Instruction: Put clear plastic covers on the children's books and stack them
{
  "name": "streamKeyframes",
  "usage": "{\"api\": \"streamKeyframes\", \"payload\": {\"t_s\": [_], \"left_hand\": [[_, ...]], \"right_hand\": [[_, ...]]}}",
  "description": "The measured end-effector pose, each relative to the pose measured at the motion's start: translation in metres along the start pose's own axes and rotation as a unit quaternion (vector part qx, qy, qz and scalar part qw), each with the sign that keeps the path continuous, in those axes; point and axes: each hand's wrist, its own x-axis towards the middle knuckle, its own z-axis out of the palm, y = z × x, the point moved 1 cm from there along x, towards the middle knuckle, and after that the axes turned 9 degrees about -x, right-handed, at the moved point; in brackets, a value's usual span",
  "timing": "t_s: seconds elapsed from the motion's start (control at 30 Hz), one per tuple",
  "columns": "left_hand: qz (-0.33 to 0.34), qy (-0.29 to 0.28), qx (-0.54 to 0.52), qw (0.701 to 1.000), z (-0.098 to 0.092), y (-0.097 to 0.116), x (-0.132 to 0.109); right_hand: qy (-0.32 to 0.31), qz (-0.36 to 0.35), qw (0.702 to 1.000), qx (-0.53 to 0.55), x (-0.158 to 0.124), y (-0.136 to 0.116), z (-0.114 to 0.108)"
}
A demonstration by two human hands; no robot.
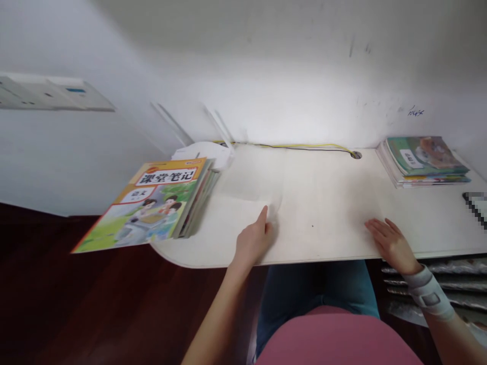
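Note:
My left hand rests near the front edge of a white desk, its fingers curled round a pale thin sheet or cloth that lies on the desk. My right hand lies flat and open on the desk close to the front edge, holding nothing; a white wrist wrap sits on that forearm. To the left of my left hand a stack of colourful schoolbooks overhangs the desk's left end.
A second stack of books sits at the back right. A white router with antennas stands at the back left. A yellow and black cable runs along the wall to a desk hole. Dark floor lies to the left.

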Motion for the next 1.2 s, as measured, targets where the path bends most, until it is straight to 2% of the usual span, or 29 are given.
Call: {"api": "streamKeyframes", "payload": {"t_s": [0.1, 0.27, 0.37, 0.4, 0.47, 0.53, 0.57, 0.67, 0.77, 0.9, 1.0, 1.1, 1.17, 1.2], "left_hand": [[0.003, -0.009, 0.023, 1.0, -0.002, 0.004, -0.002], [0.011, -0.038, 0.045, 0.998, -0.003, 0.006, -0.002], [0.042, -0.028, 0.029, 0.998, -0.018, 0.0, 0.004], [0.053, -0.003, 0.023, 0.998, -0.027, -0.006, 0.008], [0.058, 0.083, 0.027, 0.994, -0.051, -0.022, 0.02], [0.022, 0.18, 0.052, 0.982, -0.077, -0.045, 0.033], [-0.013, 0.209, 0.066, 0.975, -0.088, -0.059, 0.039], [-0.133, 0.207, 0.084, 0.966, -0.105, -0.097, 0.053], [-0.18, 0.176, 0.075, 0.965, -0.1, -0.115, 0.057], [-0.179, 0.182, 0.111, 0.961, -0.084, -0.108, 0.049], [-0.174, 0.142, 0.116, 0.968, -0.088, -0.097, 0.041], [-0.152, 0.107, 0.104, 0.977, -0.118, -0.091, 0.029], [-0.156, 0.128, 0.111, 0.973, -0.147, -0.084, 0.013], [-0.172, 0.155, 0.109, 0.967, -0.162, -0.079, 0.002]], "right_hand": [[0.011, 0.02, 1.0, 0.021, -0.011, 0.006, 0.006], [0.03, 0.029, 0.999, 0.025, -0.023, 0.014, 0.003], [0.038, 0.02, 0.999, 0.029, -0.023, 0.019, 0.003], [0.045, 0.022, 0.998, 0.032, -0.021, 0.021, 0.003], [0.057, 0.026, 0.997, 0.039, -0.014, 0.027, 0.005], [0.063, 0.022, 0.997, 0.042, -0.005, 0.033, 0.009], [0.063, 0.015, 0.997, 0.041, 0.0, 0.037, 0.011], [0.066, 0.006, 0.998, 0.022, 0.013, 0.045, 0.018], [0.079, 0.005, 0.997, 0.001, 0.022, 0.053, 0.024], [0.101, 0.001, 0.995, 0.001, 0.027, 0.062, 0.033], [0.113, 0.005, 0.994, 0.009, 0.027, 0.065, 0.038], [0.113, 0.014, 0.993, 0.015, 0.027, 0.066, 0.039], [0.113, 0.026, 0.993, 0.015, 0.028, 0.063, 0.037], [0.114, 0.033, 0.993, 0.016, 0.029, 0.06, 0.035]]}}
